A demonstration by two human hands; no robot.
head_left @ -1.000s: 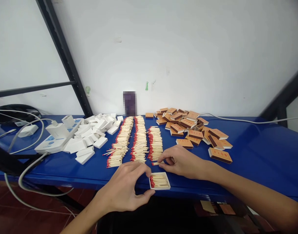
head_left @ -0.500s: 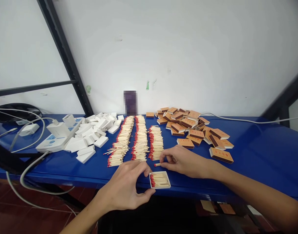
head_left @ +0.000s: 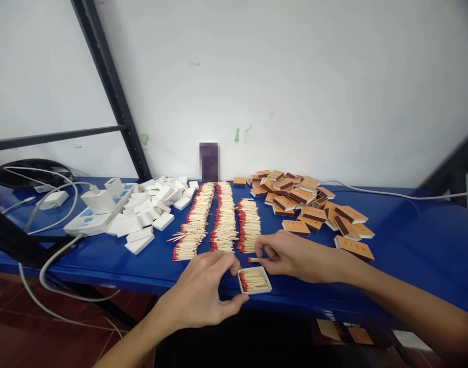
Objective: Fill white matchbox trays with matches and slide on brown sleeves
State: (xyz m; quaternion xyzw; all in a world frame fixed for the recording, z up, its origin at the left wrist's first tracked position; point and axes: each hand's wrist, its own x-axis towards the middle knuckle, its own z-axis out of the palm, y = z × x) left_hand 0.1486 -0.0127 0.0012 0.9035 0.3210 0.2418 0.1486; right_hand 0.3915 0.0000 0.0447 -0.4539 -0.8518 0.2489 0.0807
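Note:
My left hand (head_left: 211, 289) grips the left end of a white matchbox tray (head_left: 270, 286) between thumb and fingers, at the front edge of the blue shelf. Matches (head_left: 254, 280) lie side by side in the tray, red heads to the left. Just above the tray's far side, my right hand (head_left: 287, 253) pinches a match (head_left: 253, 259), its red head pointing left. Behind my hands, loose matches are laid in three long rows: a left row (head_left: 195, 220), a middle row (head_left: 224, 217) and a shorter right row (head_left: 250, 225).
White trays (head_left: 157, 202) are heaped at left, beside a power strip (head_left: 90, 221) with chargers and cables. Orange matchbox sleeves (head_left: 303, 197) are piled at right. A black rack post (head_left: 111, 87) rises at left. A pixelated dark object (head_left: 210, 162) stands against the wall.
The whole view has shifted slightly, so things appear a little further right. Both hands keep their grips; the match stays pinched just beyond the tray.

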